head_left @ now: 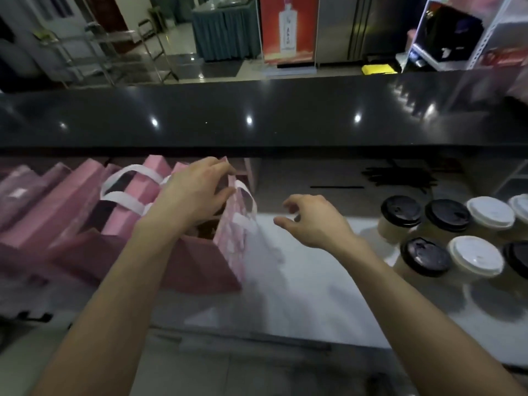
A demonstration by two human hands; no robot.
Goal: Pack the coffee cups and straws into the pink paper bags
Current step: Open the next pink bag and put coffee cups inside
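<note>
Several pink paper bags [71,212] with white handles stand in a row at the left of the white counter. My left hand [197,190] reaches over the open mouth of the nearest pink bag [228,247] and pinches its far rim by the handle. My right hand [311,218] hovers just right of that bag, fingers apart and curled, holding nothing. Several coffee cups [423,258] with black or white lids stand at the right. A pile of black straws [400,175] lies at the back right, with one loose straw [337,187] in front of it.
A raised glossy black ledge [257,118] runs across the back of the white counter [308,295]. Beyond it lie a tiled floor, metal carts, a draped table, a red poster and shelving at the right.
</note>
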